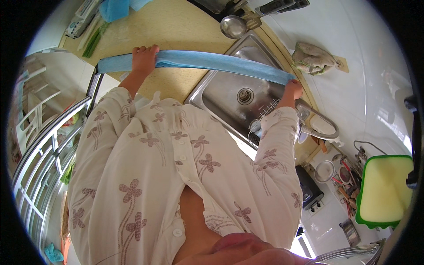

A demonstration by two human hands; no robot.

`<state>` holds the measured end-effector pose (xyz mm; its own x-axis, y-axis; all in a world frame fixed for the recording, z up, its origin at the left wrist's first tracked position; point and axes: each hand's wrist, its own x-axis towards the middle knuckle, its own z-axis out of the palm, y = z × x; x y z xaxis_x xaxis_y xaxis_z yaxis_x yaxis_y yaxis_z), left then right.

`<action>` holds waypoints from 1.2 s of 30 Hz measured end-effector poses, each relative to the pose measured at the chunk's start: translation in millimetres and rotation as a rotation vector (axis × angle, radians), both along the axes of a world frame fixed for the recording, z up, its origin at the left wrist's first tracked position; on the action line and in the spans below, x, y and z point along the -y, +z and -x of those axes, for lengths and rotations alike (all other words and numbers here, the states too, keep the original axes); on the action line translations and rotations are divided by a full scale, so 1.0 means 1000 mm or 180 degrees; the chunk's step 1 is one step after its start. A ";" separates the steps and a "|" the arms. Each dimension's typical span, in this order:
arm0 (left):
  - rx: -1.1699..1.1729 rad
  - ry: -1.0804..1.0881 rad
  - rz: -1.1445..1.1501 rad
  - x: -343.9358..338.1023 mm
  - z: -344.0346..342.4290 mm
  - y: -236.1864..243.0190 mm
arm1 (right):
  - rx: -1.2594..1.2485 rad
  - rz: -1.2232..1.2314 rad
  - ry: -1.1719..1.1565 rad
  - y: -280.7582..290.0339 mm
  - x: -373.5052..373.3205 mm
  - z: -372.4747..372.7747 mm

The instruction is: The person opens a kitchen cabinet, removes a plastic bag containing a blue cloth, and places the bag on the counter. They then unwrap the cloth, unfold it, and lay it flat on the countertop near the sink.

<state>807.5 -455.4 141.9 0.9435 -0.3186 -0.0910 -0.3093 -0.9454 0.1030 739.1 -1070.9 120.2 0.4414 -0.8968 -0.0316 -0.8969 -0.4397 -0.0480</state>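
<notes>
A long blue cloth (pixel 212 60), folded into a narrow strip, stretches from the beige countertop across the far part of the steel sink (pixel 216 95). My left hand (pixel 144 61) is closed over it near its left end, above the counter, and a short length runs on past my fingers to the left. At the strip's right end, by the sink's right rim, my right hand (pixel 292 91) grips it; part of those fingers is hidden. Between my hands the strip is drawn out, with a slight bow.
A wire rack (pixel 268 111) and curved faucet (pixel 329 124) are near my right hand. A ladle (pixel 233 27) lies beyond the sink, and a greyish rag (pixel 312 58) hangs on the right wall. Green onions (pixel 92 42) rest at the counter's left. A green-edged board (pixel 384 190) is far right.
</notes>
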 end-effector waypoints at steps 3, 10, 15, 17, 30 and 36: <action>0.0001 -0.0069 -0.0005 -0.002 -0.001 -0.001 | -0.0125 0.0155 0.0081 -0.003 -0.002 0.000; 0.0008 -0.0129 0.0085 -0.008 -0.001 0.000 | -0.0116 0.0221 0.0255 -0.005 -0.008 -0.001; -0.0010 -0.0155 0.0070 -0.011 -0.001 0.000 | -0.0359 0.0428 0.0395 -0.005 -0.012 -0.004; -0.0026 -0.0155 0.0070 -0.012 -0.001 0.000 | -0.0321 0.0509 0.0357 -0.006 -0.016 -0.005; 0.0208 -0.0214 0.0095 -0.018 0.007 0.002 | 0.0567 0.0115 0.0096 0.011 -0.024 0.000; 0.0484 -0.0342 0.0232 -0.017 0.008 -0.002 | 0.0304 -0.0190 0.0066 0.018 -0.016 -0.002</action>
